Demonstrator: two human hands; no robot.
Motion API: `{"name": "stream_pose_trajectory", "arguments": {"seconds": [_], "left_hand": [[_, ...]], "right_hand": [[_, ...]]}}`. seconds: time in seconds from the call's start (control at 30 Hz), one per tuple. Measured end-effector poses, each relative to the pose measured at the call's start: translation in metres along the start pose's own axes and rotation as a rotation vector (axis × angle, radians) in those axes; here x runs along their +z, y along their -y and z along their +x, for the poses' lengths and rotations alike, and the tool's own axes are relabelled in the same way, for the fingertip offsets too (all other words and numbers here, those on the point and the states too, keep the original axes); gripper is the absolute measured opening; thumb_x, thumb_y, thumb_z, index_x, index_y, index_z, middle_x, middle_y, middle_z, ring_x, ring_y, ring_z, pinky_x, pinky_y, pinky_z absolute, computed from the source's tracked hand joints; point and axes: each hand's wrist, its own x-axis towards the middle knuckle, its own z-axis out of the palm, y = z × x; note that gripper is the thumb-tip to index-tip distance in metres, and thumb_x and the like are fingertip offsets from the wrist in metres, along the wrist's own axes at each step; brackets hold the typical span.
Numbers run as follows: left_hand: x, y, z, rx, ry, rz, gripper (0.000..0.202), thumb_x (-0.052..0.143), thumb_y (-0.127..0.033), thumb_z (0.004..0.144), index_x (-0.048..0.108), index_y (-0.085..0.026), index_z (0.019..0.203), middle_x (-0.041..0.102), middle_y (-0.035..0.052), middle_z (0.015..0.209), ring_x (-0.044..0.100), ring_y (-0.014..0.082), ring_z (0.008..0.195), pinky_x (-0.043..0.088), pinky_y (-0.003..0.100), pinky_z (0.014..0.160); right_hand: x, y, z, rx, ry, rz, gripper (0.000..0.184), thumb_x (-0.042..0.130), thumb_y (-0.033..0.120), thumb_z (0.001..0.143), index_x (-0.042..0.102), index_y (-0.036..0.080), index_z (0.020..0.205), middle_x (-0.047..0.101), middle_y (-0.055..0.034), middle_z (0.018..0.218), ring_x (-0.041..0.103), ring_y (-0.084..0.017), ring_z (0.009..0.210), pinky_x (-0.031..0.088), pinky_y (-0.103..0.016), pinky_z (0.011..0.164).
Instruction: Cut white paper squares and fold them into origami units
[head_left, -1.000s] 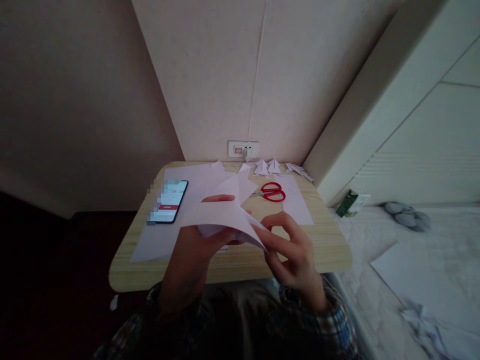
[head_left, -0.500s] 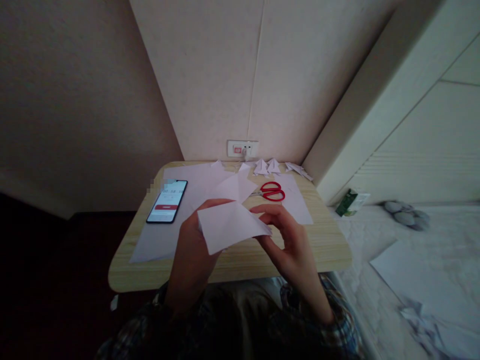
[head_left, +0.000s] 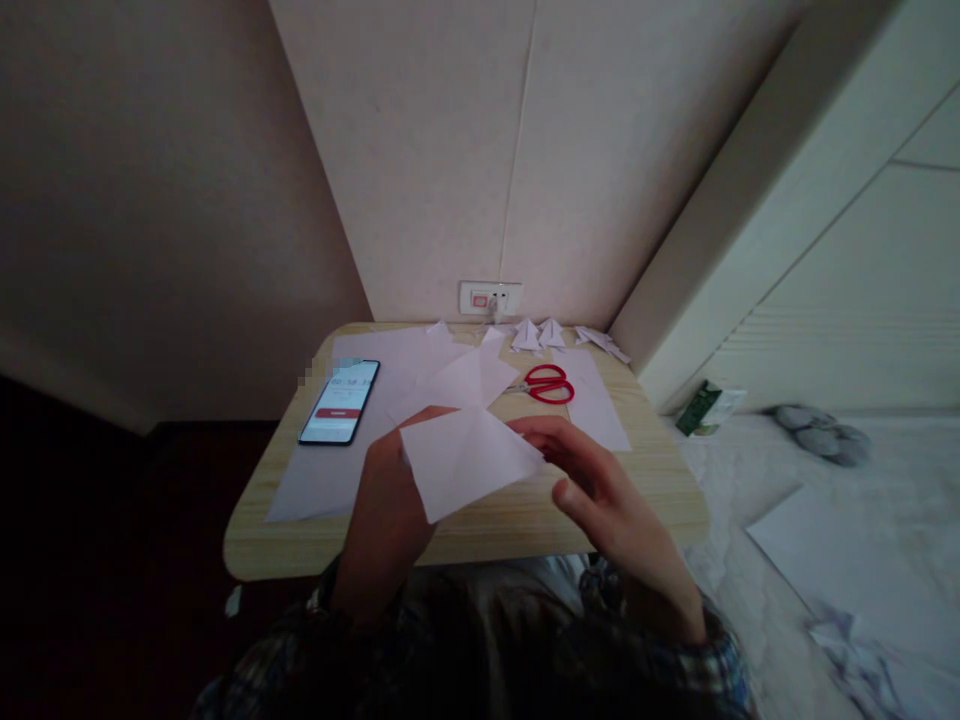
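Observation:
I hold a creased white square of paper (head_left: pixel 466 458) up in front of me over the near edge of a small wooden table (head_left: pixel 660 470). My left hand (head_left: pixel 386 510) grips its left edge from behind, fingers closed on it. My right hand (head_left: pixel 600 480) touches the paper's right corner with its fingertips, the other fingers loosely curled. Red-handled scissors (head_left: pixel 547 383) lie on the table beyond my right hand. A phone (head_left: pixel 340 401) with a lit screen lies at the table's left.
Large white sheets (head_left: pixel 352 450) cover much of the table. Small folded paper pieces (head_left: pixel 536 333) sit at the back by a wall socket (head_left: pixel 490 297). A bed at right carries paper sheets (head_left: pixel 862 560), a green carton (head_left: pixel 701 405) and grey objects (head_left: pixel 821 435).
The paper was turned from a flat, folded-over pose to an upright face toward me. My right hand slid along to its right corner, its fingers now looser.

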Motion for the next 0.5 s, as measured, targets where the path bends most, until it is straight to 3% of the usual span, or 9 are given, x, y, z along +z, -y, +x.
{"name": "stream_pose_trajectory", "arguments": {"seconds": [0.1,0.2,0.3,0.4,0.5], "left_hand": [[0.000,0.000,0.000,-0.006,0.060,-0.029,0.011,0.067,-0.019,0.073,0.074,-0.018,0.081,0.078,-0.0006,0.076,0.066,0.0173,0.066,0.047,0.024,0.060],[0.001,0.006,0.001,0.007,0.128,-0.068,0.010,0.070,-0.020,0.071,0.075,-0.019,0.080,0.077,-0.0017,0.073,0.066,0.0164,0.064,0.045,0.023,0.056],[-0.001,0.014,0.002,0.118,0.185,-0.120,0.015,0.075,-0.019,0.072,0.074,-0.020,0.086,0.077,-0.0016,0.082,0.067,0.0165,0.069,0.047,0.023,0.059],[-0.002,0.020,0.002,0.168,0.220,-0.153,0.027,0.080,-0.014,0.069,0.070,-0.023,0.092,0.076,-0.0032,0.085,0.069,0.0165,0.072,0.048,0.021,0.058],[0.001,0.022,0.000,0.190,0.152,-0.141,0.042,0.081,-0.009,0.066,0.068,-0.026,0.101,0.076,-0.0043,0.095,0.071,0.0158,0.079,0.051,0.019,0.060]], "right_hand": [[-0.001,0.002,0.000,-0.014,-0.019,-0.050,0.057,0.048,0.072,0.093,0.068,0.023,0.114,0.076,-0.0058,0.108,0.068,-0.022,0.099,0.051,-0.032,0.087],[0.006,0.005,0.002,0.032,-0.078,-0.126,0.036,0.062,0.055,0.093,0.068,0.021,0.101,0.073,-0.0029,0.086,0.067,-0.019,0.082,0.051,-0.028,0.074],[0.014,0.007,0.004,0.045,-0.133,-0.153,0.012,0.067,0.033,0.091,0.067,0.021,0.089,0.070,0.0002,0.076,0.065,-0.016,0.074,0.050,-0.025,0.067],[0.016,0.006,0.006,0.026,-0.170,-0.127,0.013,0.066,0.027,0.089,0.066,0.021,0.078,0.068,0.0019,0.070,0.064,-0.014,0.067,0.048,-0.024,0.063],[0.016,0.003,0.007,0.034,-0.174,-0.041,0.017,0.066,0.028,0.090,0.064,0.021,0.075,0.065,0.0035,0.064,0.062,-0.013,0.060,0.048,-0.023,0.058]]}}
